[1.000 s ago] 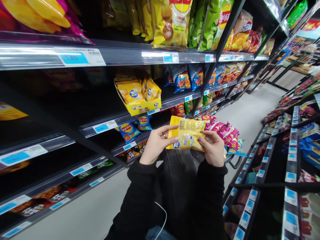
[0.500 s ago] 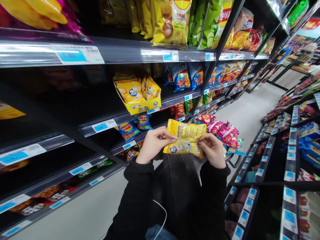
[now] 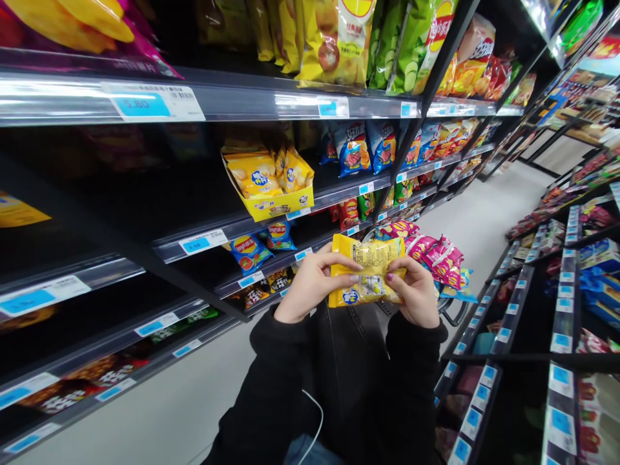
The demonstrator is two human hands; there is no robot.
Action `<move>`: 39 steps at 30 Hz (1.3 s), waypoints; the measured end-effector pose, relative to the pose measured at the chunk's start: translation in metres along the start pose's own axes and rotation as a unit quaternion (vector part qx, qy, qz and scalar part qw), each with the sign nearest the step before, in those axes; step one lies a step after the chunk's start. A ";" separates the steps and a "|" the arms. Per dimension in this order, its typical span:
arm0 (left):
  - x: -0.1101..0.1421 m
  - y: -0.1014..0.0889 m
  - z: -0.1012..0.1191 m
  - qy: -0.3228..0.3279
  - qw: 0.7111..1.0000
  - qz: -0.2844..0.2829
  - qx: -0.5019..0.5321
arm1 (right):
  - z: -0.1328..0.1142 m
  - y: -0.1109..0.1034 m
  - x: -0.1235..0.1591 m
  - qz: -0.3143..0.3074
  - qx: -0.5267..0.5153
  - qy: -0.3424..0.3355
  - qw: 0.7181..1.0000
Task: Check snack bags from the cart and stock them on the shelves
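A small yellow snack bag (image 3: 372,257) is stretched between my two hands in front of my lap, its printed back facing up toward me. My left hand (image 3: 320,279) pinches its left part between thumb and fingers. On the other side, my right hand (image 3: 411,287) grips the right part the same way, thumb on top. Ahead and to the left, a yellow display box (image 3: 274,205) holds several similar yellow bags, standing at the edge of a dark shelf.
Shelves with chip bags (image 3: 334,48) and price tags (image 3: 203,242) run along my left. Beyond my right hand, pink snack bags (image 3: 440,258) lie heaped on what looks like a wheeled cart. Another shelf (image 3: 518,303) lines the right side, with grey floor (image 3: 504,194) between.
My left hand has slid inward along the bag, closer to my right hand. The bag has shifted slightly right and now looks bunched in the middle.
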State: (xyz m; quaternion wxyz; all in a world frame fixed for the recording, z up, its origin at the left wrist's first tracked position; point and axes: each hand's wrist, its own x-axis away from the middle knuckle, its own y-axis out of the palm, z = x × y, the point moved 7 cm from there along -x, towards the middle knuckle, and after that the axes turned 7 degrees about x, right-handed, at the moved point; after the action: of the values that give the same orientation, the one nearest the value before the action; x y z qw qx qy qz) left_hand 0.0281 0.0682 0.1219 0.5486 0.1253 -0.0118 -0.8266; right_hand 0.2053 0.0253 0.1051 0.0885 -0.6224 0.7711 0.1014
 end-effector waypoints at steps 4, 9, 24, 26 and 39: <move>-0.002 -0.002 0.002 0.021 0.999 0.022 -0.040 | 0.004 -0.003 -0.001 0.000 0.040 -0.010 0.999; -0.003 -0.009 -0.003 0.026 0.998 0.047 -0.030 | 0.007 0.001 -0.003 -0.012 0.044 -0.021 0.999; -0.004 -0.006 -0.004 0.007 0.997 0.014 -0.081 | 0.008 0.007 -0.005 -0.040 0.110 -0.002 0.993; -0.004 -0.008 -0.008 -0.011 0.994 0.045 -0.098 | 0.004 0.007 -0.006 -0.035 0.138 -0.009 0.990; -0.004 -0.006 -0.001 0.020 0.998 -0.035 -0.040 | 0.007 0.001 -0.005 -0.050 0.139 -0.053 0.988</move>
State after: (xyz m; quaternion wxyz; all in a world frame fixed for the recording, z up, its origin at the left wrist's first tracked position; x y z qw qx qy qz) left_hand 0.0245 0.0740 0.1206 0.5236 0.1196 0.0369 -0.8427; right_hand 0.2053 0.0319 0.0996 0.2204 -0.6355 0.7397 0.0213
